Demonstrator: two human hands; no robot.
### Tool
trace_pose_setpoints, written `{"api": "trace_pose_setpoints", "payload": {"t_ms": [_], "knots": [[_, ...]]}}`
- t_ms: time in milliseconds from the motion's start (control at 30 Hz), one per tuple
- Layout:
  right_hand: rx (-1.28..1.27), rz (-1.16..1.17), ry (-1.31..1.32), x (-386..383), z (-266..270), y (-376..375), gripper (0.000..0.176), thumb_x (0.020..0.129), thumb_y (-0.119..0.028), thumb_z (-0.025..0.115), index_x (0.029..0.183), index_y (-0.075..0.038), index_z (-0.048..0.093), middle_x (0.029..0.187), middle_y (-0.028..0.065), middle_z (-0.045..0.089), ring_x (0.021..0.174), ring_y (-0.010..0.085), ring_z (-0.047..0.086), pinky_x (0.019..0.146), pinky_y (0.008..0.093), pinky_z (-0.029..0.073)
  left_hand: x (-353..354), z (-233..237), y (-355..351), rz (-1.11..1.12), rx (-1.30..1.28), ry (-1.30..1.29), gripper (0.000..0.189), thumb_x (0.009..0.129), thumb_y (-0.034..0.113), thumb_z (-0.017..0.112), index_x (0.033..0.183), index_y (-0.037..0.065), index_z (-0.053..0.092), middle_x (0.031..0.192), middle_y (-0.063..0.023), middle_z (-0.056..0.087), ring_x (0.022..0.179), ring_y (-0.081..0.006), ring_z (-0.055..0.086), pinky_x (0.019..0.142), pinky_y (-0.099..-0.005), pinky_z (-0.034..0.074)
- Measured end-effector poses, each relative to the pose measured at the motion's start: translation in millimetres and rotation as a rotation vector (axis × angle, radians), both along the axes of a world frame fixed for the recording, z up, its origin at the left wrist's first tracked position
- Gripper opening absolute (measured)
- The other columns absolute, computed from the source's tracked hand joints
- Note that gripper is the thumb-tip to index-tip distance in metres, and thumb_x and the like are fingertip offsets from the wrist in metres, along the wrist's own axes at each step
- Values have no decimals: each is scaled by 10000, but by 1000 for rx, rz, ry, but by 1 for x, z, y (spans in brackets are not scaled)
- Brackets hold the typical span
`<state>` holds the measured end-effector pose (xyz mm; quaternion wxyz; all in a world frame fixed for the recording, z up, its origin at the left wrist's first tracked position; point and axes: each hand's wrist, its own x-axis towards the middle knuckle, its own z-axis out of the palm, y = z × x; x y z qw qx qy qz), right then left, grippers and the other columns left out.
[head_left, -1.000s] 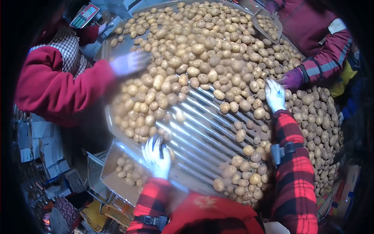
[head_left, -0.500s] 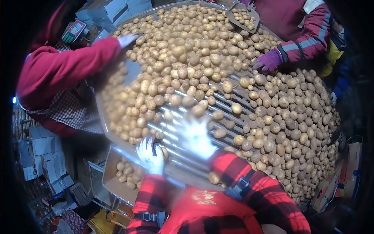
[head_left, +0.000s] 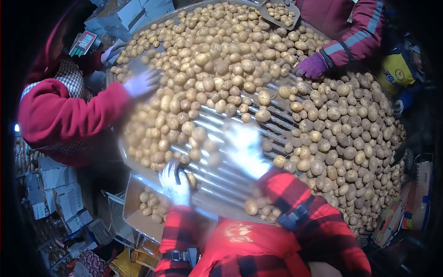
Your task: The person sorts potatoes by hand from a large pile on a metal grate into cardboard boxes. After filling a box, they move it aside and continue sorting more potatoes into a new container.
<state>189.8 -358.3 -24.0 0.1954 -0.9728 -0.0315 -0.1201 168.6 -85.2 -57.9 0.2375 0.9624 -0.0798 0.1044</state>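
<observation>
My left hand, in a white glove, rests at the lower left edge of the metal rack. Its fingers are spread and point up, with a potato close beside them. Over the middle of the rack is my right hand, also white-gloved; motion and glare smear its fingers, and what it holds, if anything, cannot be made out. Blurred potatoes lie just left of it. A large heap of potatoes covers the table above, and darker ones are piled to the right.
A person's gloved hands reach in from the left. Another person's purple-gloved hand touches the heap at the upper right, near a scoop of potatoes. A box with potatoes stands lower left, beside cartons.
My right hand has shifted slightly right and up; my left hand has barely moved. More potatoes lie near my right forearm. The left person's near hand has moved down, and their second hand now shows.
</observation>
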Motion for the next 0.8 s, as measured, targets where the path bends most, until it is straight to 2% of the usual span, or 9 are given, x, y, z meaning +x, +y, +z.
{"api": "trace_pose_setpoints", "payload": {"t_ms": [100,333,367,433,500,567,667,700,800], "knots": [[-208,-418,-124,-2,-13,-71,369,867,-291,658,1190,-115,631,1149,89,589,1025,289,565,894,456,402,0,3,-3,1,5,10,353,892,127,605,1242,109,652,1275,-81,651,1217,-295,574,1167,-503,311],[-418,-619,408,-8,-16,-80,508,828,-408,722,1259,-179,581,1132,82,578,1032,270,566,814,443,443,2,4,-4,25,23,49,359,877,151,642,1235,127,658,1296,-80,642,1246,-285,555,1171,-497,310],[-349,-544,208,-26,-41,-99,528,818,-400,725,1267,-164,576,1090,103,589,1041,284,582,829,469,460,0,3,-3,26,32,48,361,875,151,643,1236,129,659,1296,-80,642,1248,-289,554,1169,-497,311],[-92,-454,514,-25,-9,-111,549,815,-377,712,1293,-145,576,1136,137,605,1062,319,595,882,493,471,0,1,-3,15,11,33,363,875,136,631,1237,127,658,1304,-85,635,1251,-291,551,1168,-492,312],[200,0,652,-36,28,-102,584,806,-363,703,1325,-129,573,1227,155,600,1090,351,596,941,503,465,0,8,-5,-17,-17,-59,355,871,115,621,1224,104,660,1311,-99,628,1252,-312,547,1167,-492,308],[246,88,429,-38,23,-99,567,828,-338,677,1348,-137,573,1277,138,595,1090,379,592,946,510,460,-7,20,-17,-43,-105,-69,324,888,83,597,1206,69,661,1318,-127,619,1246,-322,557,1141,-472,350],[-239,-322,101,-7,-6,-100,441,882,-250,611,1311,-148,589,1244,174,594,1024,367,602,894,525,465,-31,43,-59,-87,-578,158,279,935,59,556,1192,26,657,1274,-166,632,1209,-313,582,1069,-436,430],[-333,-387,377,6,-17,-108,370,896,-215,589,1259,-147,606,1193,182,605,965,346,614,835,503,482,-37,52,-73,-130,-569,225,265,949,58,548,1188,11,654,1250,-172,640,1188,-307,593,1048,-423,450],[-184,-367,153,5,-48,-136,308,876,-119,588,1178,-124,650,1118,152,630,977,345,630,842,473,502,-55,52,-97,-186,-1101,716,329,989,150,589,1275,-12,595,1214,-160,657,1151,-331,606,1055,-422,449]]}}
